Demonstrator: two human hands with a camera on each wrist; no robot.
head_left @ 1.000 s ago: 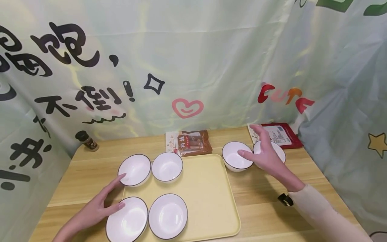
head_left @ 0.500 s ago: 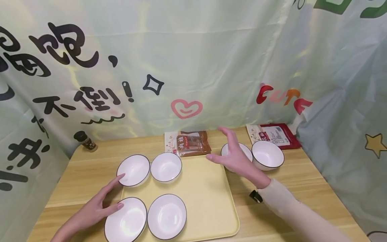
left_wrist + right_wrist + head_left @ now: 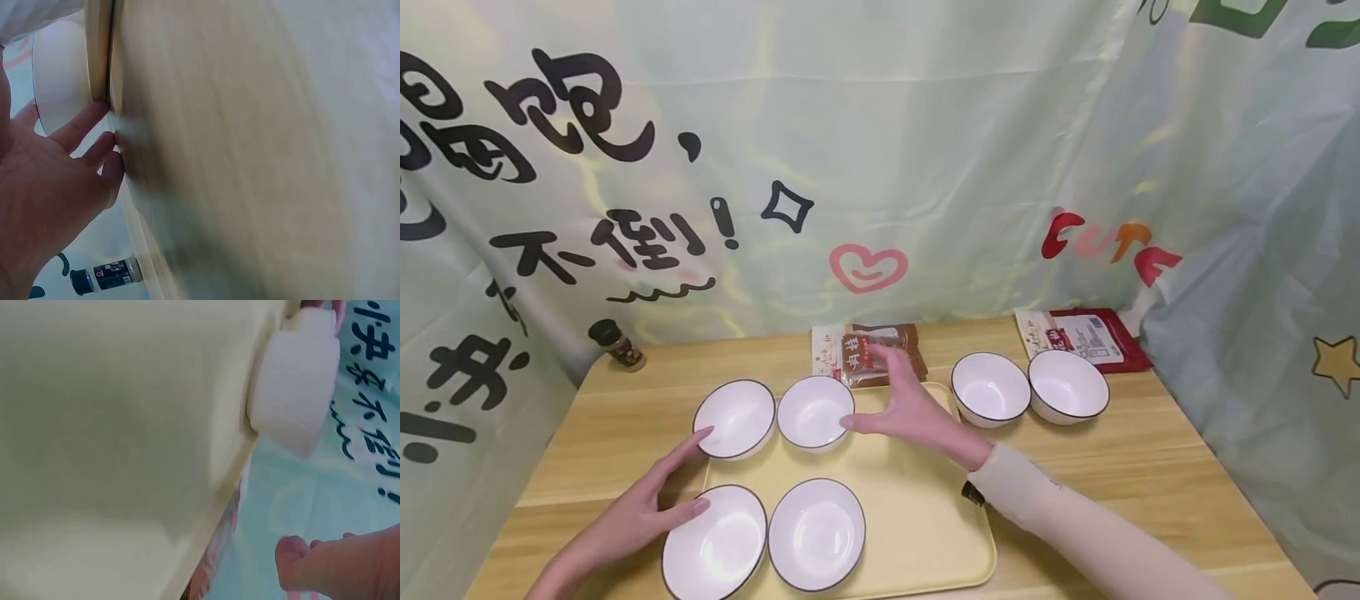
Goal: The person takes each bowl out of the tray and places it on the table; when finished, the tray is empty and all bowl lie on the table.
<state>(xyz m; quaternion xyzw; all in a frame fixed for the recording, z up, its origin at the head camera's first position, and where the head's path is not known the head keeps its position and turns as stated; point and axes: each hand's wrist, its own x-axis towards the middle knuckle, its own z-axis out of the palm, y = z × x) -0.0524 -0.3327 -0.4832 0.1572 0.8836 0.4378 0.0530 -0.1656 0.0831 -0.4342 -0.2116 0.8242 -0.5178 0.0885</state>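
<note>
Bench point(image 3: 1150, 487) is topped by a yellow tray point(image 3: 925, 500). The left hand point(image 3: 632, 512) is spread wide at two white bowls point(image 3: 735, 419), though rim contact is hard to judge; the right hand point(image 3: 913, 412) is splayed above the tray. Nothing is gripped. Four bowls are set at the tray's left, two beside its right.

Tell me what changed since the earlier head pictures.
The right hand moved left, from the white bowls right of the yellow tray to the nearest bowl at its back edge; nothing visibly gripped or released. The left hand and all six bowls stayed put.
</note>
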